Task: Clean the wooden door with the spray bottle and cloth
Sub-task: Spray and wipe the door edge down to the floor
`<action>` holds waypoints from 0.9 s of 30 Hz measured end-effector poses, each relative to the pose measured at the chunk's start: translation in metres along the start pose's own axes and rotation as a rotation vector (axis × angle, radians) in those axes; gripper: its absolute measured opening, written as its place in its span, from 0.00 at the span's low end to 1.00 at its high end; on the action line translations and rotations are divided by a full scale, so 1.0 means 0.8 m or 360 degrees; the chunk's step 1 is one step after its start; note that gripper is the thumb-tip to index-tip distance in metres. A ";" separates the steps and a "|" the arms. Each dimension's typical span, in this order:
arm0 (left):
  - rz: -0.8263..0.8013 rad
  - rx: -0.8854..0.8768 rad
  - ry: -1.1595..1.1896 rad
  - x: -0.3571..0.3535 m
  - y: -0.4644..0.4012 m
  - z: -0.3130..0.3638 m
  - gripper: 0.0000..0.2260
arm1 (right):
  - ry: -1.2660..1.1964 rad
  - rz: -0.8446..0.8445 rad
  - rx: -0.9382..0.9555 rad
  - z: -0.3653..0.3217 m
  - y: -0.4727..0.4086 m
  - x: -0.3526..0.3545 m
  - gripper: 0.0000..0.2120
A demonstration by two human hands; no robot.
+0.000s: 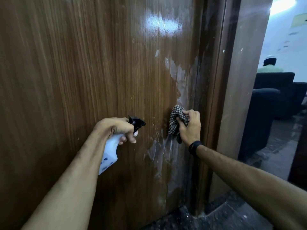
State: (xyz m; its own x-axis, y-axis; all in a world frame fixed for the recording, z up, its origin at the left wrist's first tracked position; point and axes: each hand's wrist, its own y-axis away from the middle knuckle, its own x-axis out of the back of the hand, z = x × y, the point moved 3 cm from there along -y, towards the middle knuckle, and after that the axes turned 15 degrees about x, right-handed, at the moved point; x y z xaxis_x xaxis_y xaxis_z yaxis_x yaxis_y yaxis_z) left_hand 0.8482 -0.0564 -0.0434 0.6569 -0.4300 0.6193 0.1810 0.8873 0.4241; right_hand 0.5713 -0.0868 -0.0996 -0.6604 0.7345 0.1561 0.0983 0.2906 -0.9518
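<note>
While the right hand [189,126] pinches the bunched cloth [177,121] against the door [83,72] at 3 o'clock, wipe along the grain through the white streaks [176,75] at 12 and 6; the left hand [116,128] grips the spray bottle [109,151] at 9. Press evenly; respray only dry patches.

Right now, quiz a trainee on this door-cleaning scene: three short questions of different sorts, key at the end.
1. True or false: the left hand grips the white spray bottle with the black trigger head.
2. Which holds the crumpled black-and-white checked cloth? A) left hand B) right hand C) neither
3. Fill in: whitish smears mark the brown wooden door near its ___ edge.

Key: 1 true; 2 B; 3 right.
</note>
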 end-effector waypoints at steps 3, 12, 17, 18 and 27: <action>0.0000 0.0033 -0.0027 -0.007 -0.007 -0.004 0.11 | -0.0024 -0.0041 -0.0019 -0.002 0.012 -0.005 0.11; -0.0099 0.0077 -0.0117 -0.025 -0.024 -0.012 0.12 | -0.0100 -0.0054 -0.0035 -0.022 0.008 -0.024 0.11; -0.0442 0.0071 -0.0132 -0.036 -0.026 -0.021 0.14 | -0.0132 -0.0072 -0.0072 -0.025 0.024 -0.041 0.11; -0.0448 0.0085 -0.0129 -0.036 -0.028 -0.024 0.14 | -0.0133 -0.0091 -0.0084 -0.027 0.035 -0.045 0.11; -0.0355 0.0010 0.0055 -0.035 -0.042 -0.034 0.11 | -0.0214 -0.0435 -0.0180 -0.032 0.142 -0.073 0.13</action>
State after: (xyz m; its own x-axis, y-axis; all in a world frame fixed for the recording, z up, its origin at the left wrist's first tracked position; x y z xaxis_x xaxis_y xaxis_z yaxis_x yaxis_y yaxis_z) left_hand 0.8438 -0.0697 -0.0933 0.6256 -0.6096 0.4869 0.3201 0.7697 0.5524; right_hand 0.6400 -0.0808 -0.2101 -0.7656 0.5344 0.3581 -0.0189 0.5377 -0.8429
